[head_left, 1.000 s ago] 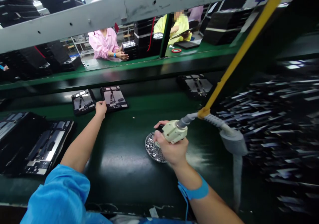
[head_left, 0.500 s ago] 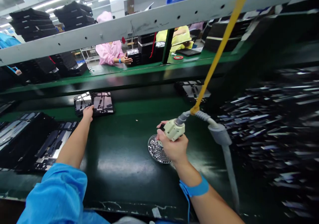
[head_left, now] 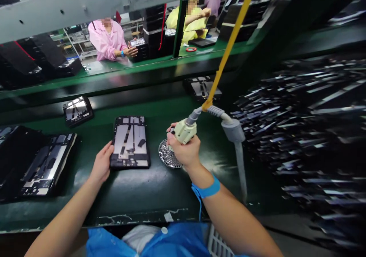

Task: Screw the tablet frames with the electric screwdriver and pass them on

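Note:
My left hand (head_left: 103, 162) holds the left edge of an opened tablet (head_left: 133, 142) in a black frame, its silver plates and dark strips facing up. It rests on the green work surface in front of me. My right hand (head_left: 187, 150) is wrapped round a cream electric screwdriver (head_left: 186, 130), which hangs from a yellow strap (head_left: 225, 59). Below that hand lies a round metal screw plate (head_left: 164, 156) full of small holes, partly covered by the fingers. The screwdriver's tip is hidden.
Another opened tablet (head_left: 77, 110) lies at the back left, and one more (head_left: 203, 87) at the back right. Stacked tablets (head_left: 51, 163) stand at left. Many blurred, stacked dark parts (head_left: 300, 135) fill the right side. Across the bench are a person in pink (head_left: 107, 40) and another in yellow (head_left: 188, 21).
My left hand has drawn one tablet from the back toward me, away from the one beside it. My right hand keeps its hold on the screwdriver. The view has tilted down.

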Available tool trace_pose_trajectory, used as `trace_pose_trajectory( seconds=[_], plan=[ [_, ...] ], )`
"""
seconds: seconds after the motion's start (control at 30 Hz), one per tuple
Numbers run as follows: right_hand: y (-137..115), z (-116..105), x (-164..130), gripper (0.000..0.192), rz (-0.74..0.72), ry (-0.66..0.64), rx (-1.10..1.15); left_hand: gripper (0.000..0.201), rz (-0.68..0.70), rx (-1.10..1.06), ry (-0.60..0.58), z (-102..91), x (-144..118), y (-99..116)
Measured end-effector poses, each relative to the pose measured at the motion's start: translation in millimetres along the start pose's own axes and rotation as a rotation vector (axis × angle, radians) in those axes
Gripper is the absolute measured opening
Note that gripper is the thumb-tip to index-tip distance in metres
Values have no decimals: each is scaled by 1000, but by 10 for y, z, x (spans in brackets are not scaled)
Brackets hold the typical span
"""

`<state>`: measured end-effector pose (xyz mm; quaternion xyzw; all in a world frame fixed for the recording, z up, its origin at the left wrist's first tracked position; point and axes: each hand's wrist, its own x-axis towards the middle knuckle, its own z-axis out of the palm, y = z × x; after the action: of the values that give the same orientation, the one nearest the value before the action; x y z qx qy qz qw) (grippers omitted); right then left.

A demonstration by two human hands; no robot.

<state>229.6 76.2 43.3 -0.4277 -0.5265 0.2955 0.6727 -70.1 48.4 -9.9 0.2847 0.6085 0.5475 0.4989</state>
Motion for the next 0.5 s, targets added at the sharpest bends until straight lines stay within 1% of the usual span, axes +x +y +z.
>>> trace_pose_trajectory(
  seconds=[0.07, 0.1, 0.13, 0.17, 0.2, 0.27, 0.3, 0.33, 0.37, 0.43, 0.5],
  plan=[
    [7, 5, -5, 23, -7, 2, 16, 47, -14, 54, -44, 0, -325, -153],
    [14, 8, -8, 23, -9, 3, 22, 49, 3, 132, -60, -14, -452, -193],
    [21, 11, -11, 23, -9, 3, 25, 51, 47, 255, -77, -34, -554, -203],
    [27, 15, -14, 23, -8, 0, 27, 52, 125, 416, -94, -56, -632, -182],
    [33, 19, -17, 23, -7, -2, 29, 52, 235, 594, -111, -76, -689, -133],
    [38, 29, -22, 23, -6, -5, 34, 47, 495, 907, -178, -78, -753, 28],
    [39, 34, -24, 23, -6, -8, 38, 43, 616, 1023, -252, -51, -768, 125],
    [38, 40, -26, 24, -7, -10, 43, 37, 712, 1118, -353, -1, -775, 222],
    [36, 44, -27, 24, -9, -9, 47, 32, 778, 1199, -473, 69, -778, 314],
    [32, 52, -29, 24, -12, -8, 55, 25, 844, 1355, -711, 256, -775, 462],
    [29, 56, -28, 24, -13, -6, 57, 24, 881, 1510, -860, 460, -765, 561]
  ],
)
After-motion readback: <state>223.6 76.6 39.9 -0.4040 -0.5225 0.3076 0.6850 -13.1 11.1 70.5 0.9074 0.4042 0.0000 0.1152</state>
